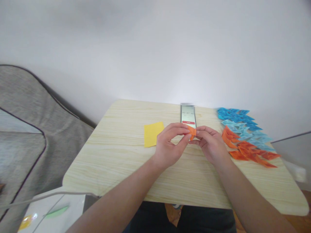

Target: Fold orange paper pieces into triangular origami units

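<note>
A small folded piece of orange paper [192,131] is pinched between both hands above the middle of the table. My left hand [171,140] is closed on its left side, thumb below and fingers above. On the other side, my right hand [209,139] grips the paper with its fingertips. Just behind the hands lies a phone [188,115] with a timer on its lit screen, its lower end partly covered by them. A yellow square of paper [152,134] rests flat beside my left hand.
To the right, folded paper pieces lie in rows: dark blue [233,115], light blue [245,131] and orange [250,150]. The wooden-topped table [116,142] meets a white wall behind. A grey fabric item [65,142] stands at the left, with a cable [60,193] below.
</note>
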A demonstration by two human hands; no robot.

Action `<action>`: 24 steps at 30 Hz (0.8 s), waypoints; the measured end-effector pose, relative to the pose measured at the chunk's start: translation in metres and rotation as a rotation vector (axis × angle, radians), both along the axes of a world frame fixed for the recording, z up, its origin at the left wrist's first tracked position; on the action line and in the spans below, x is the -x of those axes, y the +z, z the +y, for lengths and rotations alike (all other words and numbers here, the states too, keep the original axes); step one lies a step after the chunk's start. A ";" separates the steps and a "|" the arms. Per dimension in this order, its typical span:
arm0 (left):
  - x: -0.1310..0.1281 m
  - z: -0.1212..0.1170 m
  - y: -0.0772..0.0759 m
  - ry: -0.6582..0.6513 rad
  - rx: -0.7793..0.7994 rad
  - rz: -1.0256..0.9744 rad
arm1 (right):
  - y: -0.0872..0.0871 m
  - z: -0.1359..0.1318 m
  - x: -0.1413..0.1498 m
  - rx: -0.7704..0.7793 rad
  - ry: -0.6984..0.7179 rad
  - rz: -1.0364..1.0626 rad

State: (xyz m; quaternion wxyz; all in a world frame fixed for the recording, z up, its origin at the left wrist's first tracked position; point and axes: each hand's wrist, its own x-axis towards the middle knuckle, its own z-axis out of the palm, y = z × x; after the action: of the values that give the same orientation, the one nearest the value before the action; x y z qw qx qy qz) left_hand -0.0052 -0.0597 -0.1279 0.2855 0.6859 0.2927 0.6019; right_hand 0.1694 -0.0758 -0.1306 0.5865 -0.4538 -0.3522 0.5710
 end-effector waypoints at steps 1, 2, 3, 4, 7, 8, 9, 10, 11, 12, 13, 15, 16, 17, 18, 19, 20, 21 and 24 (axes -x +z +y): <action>0.000 0.000 0.001 0.002 -0.010 0.009 | 0.000 0.000 0.000 -0.003 -0.009 -0.006; 0.000 0.000 0.001 0.003 -0.018 0.016 | 0.000 0.000 0.000 -0.008 -0.018 -0.014; 0.000 0.000 0.002 0.003 -0.027 0.021 | 0.000 0.000 0.000 -0.013 -0.028 -0.023; 0.000 0.000 0.002 0.003 -0.037 0.025 | -0.001 0.000 0.000 -0.019 -0.040 -0.032; -0.001 0.000 0.002 -0.004 -0.076 0.032 | -0.002 -0.001 -0.001 -0.034 -0.078 -0.061; -0.001 0.000 0.002 -0.008 -0.087 0.035 | -0.002 -0.001 -0.001 -0.038 -0.090 -0.069; -0.001 -0.001 0.002 -0.009 -0.097 0.036 | -0.003 -0.001 -0.001 -0.042 -0.100 -0.076; -0.001 -0.001 0.002 -0.010 -0.105 0.037 | -0.004 -0.001 -0.001 -0.045 -0.108 -0.081; -0.001 -0.001 0.002 -0.010 -0.112 0.038 | -0.004 -0.001 -0.001 -0.047 -0.114 -0.083; -0.001 -0.001 0.002 -0.007 -0.119 0.038 | -0.004 -0.001 -0.001 -0.047 -0.118 -0.083; -0.001 -0.001 0.002 -0.004 -0.127 0.037 | -0.004 -0.001 -0.001 -0.047 -0.119 -0.079; -0.001 -0.002 0.001 -0.003 -0.143 0.038 | -0.004 -0.001 -0.001 -0.040 -0.112 -0.059; -0.001 -0.002 0.001 -0.003 -0.150 0.040 | -0.003 -0.001 0.000 -0.033 -0.103 -0.044; -0.001 -0.002 0.001 -0.003 -0.157 0.043 | -0.002 -0.001 0.000 -0.025 -0.093 -0.027; -0.001 -0.002 0.000 -0.003 -0.162 0.046 | -0.001 -0.001 0.001 -0.017 -0.082 -0.008; -0.001 -0.002 0.000 -0.003 -0.166 0.049 | 0.000 -0.001 0.001 -0.009 -0.071 0.010; -0.001 -0.001 -0.001 -0.002 -0.168 0.052 | 0.001 -0.001 0.001 -0.001 -0.061 0.026; -0.001 -0.001 -0.001 -0.001 -0.170 0.053 | 0.002 -0.001 0.001 0.006 -0.050 0.040; -0.001 0.000 -0.003 -0.001 -0.175 0.058 | 0.003 -0.001 0.000 0.020 -0.024 0.065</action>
State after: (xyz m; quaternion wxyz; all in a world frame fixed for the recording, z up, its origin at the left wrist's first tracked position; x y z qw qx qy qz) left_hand -0.0045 -0.0601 -0.1307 0.2162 0.7255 0.2469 0.6050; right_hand 0.1691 -0.0769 -0.1277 0.5998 -0.4452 -0.3216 0.5819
